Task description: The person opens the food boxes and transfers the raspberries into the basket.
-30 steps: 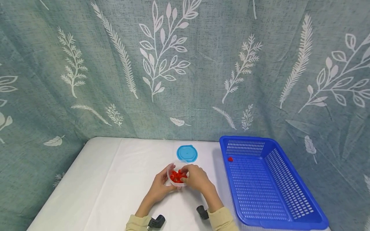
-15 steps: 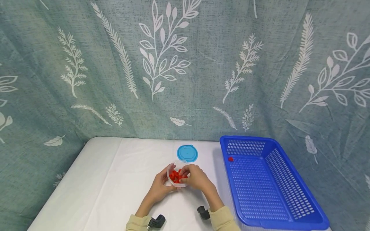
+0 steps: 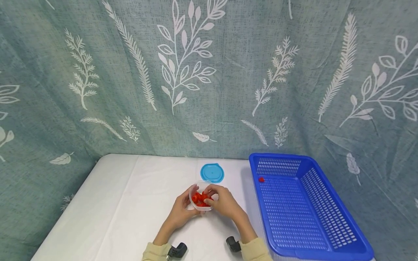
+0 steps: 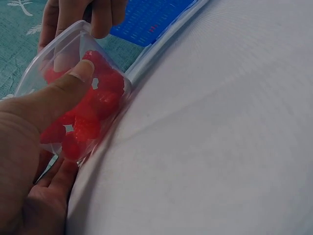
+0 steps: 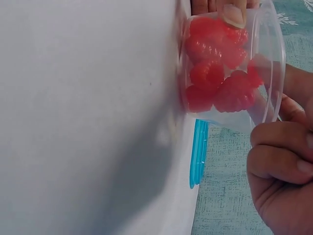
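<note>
My left hand grips a clear plastic tub from its left side, thumb on the near wall and fingers round the back. Several red raspberries are piled in the bottom of the tub, which stands on the white table. The fingers of my right hand reach over the rim into the tub. In the right wrist view the thumb and index finger pinch one raspberry, raised above the pile and partly hidden by the cloudy wall. The other fingers curl outside the rim.
A blue plastic basket stands on the right of the table, with one raspberry near its far left corner. Just behind the tub lies a round light-blue lid. A green leaf-patterned curtain hangs along the back edge.
My right hand has shifted slightly to the right, its fingers still inside the tub. Some raspberries have been stirred about. My left hand keeps its grip, and the tub stays in place.
</note>
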Motion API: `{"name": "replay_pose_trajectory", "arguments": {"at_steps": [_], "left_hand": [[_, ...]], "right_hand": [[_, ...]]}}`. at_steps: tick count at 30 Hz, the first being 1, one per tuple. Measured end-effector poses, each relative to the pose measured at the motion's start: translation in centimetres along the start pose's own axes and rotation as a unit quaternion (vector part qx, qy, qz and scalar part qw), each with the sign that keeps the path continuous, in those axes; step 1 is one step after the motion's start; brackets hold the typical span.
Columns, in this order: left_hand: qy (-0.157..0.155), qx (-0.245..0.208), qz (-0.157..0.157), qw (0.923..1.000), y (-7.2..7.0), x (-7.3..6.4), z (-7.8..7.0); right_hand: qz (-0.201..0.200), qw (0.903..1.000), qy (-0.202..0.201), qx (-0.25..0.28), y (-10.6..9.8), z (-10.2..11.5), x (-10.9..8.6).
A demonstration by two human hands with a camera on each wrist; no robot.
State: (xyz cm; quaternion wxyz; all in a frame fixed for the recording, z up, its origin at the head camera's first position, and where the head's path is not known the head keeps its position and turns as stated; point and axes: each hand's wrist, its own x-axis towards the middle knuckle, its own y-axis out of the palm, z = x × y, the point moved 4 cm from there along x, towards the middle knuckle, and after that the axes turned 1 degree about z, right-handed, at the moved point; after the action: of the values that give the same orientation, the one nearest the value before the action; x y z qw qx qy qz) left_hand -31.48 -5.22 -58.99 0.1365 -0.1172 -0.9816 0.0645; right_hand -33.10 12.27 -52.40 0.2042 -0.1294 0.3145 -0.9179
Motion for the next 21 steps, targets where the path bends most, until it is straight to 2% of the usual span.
{"name": "replay_pose_trajectory", "arguments": {"at_steps": [11, 21], "left_hand": [[-0.003, 0.008, -0.004, 1.0000, 0.0, 0.1, -0.2], [-0.014, 0.012, -0.003, 0.9998, 0.1, 0.0, -0.3]], "right_hand": [[-0.063, 0.9966, 0.004, 0.054, -0.7, 0.1, -0.8], [-0.080, 0.9931, 0.003, 0.086, -0.4, 0.9, -1.4]]}}
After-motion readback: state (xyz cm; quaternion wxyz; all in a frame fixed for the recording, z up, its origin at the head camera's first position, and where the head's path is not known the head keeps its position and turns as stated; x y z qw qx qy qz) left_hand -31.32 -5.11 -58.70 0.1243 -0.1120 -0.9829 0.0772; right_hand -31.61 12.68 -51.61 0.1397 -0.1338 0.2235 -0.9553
